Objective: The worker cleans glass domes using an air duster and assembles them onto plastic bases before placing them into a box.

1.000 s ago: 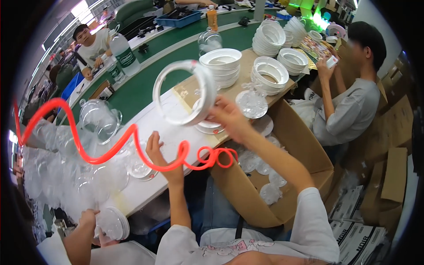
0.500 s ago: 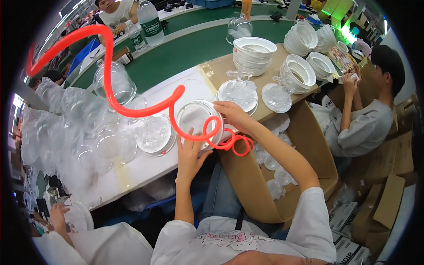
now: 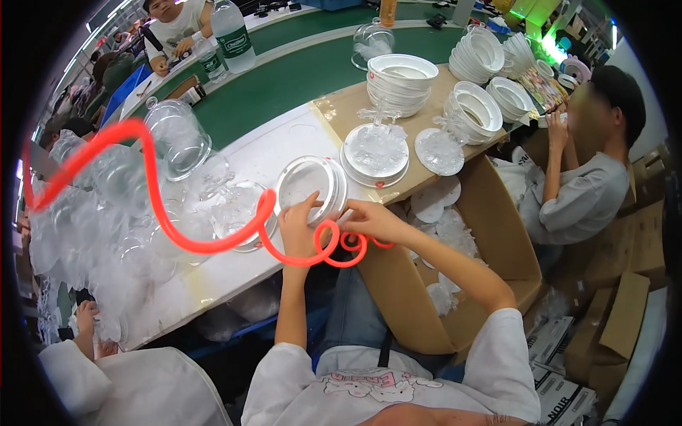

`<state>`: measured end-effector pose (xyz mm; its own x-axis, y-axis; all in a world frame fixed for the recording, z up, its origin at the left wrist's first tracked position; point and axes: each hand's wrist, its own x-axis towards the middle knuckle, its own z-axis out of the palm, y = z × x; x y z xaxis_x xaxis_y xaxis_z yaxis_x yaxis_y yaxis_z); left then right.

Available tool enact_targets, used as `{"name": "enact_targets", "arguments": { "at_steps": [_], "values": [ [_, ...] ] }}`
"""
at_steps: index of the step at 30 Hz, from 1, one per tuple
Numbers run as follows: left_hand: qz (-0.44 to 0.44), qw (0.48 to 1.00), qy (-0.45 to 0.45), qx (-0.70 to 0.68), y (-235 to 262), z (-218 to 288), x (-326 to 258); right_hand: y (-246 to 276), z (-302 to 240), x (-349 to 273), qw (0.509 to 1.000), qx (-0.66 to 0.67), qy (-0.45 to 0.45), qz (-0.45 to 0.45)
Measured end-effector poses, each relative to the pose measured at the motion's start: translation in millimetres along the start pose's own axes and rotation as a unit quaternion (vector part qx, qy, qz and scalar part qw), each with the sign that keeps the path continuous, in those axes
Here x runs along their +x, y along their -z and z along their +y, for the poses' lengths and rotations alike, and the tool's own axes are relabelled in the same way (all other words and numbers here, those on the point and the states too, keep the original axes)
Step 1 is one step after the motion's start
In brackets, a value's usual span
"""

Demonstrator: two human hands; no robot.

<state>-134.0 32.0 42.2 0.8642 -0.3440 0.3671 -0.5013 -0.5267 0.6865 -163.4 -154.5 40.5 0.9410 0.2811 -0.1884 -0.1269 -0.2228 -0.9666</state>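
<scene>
A white round plastic housing (image 3: 340, 186) with a ring-shaped rim stands tilted on the white board in front of me. My left hand (image 3: 300, 228) grips its lower left side, with the fingers reaching across the open face. At its lower right edge, my right hand (image 3: 374, 221) pinches the rim with bent fingers. A red coiled cord (image 3: 153, 192) crosses the view and hides part of my left hand and wrist. Just right of the housing lies a white round base (image 3: 375, 150) with a clear plastic piece on top. Another clear piece (image 3: 234, 206) lies to the left.
Clear domes and bagged plastic (image 3: 99, 206) crowd the left. Stacked white rings (image 3: 402, 82) stand at the back right. An open cardboard box (image 3: 497, 234) by my right arm holds pale discs. A co-worker (image 3: 586, 192) sits at right; another person's sleeve (image 3: 153, 387) shows at lower left.
My right hand has moved from the housing's upper right rim down to its lower right edge. My left hand has shifted slightly up along it. The red cord has swung lower and left.
</scene>
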Motion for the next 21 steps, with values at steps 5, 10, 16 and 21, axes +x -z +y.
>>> {"name": "enact_targets", "arguments": {
  "at_steps": [5,10,16,21],
  "values": [
    [-0.054,0.981,-0.1,0.16,-11,-8,8,2,-6,-25,0.986,-0.169,-0.003,0.005],
    [-0.01,0.988,-0.072,0.135,3,-30,-3,89,-26,-49,0.831,-0.25,0.186,0.462],
    [0.071,0.993,-0.037,0.087,-23,-4,-1,226,-6,-35,0.723,-0.469,0.182,0.472],
    [-0.027,0.987,-0.045,0.153,-16,-19,5,260,-1,-14,0.836,-0.462,0.05,0.291]
  ]
}}
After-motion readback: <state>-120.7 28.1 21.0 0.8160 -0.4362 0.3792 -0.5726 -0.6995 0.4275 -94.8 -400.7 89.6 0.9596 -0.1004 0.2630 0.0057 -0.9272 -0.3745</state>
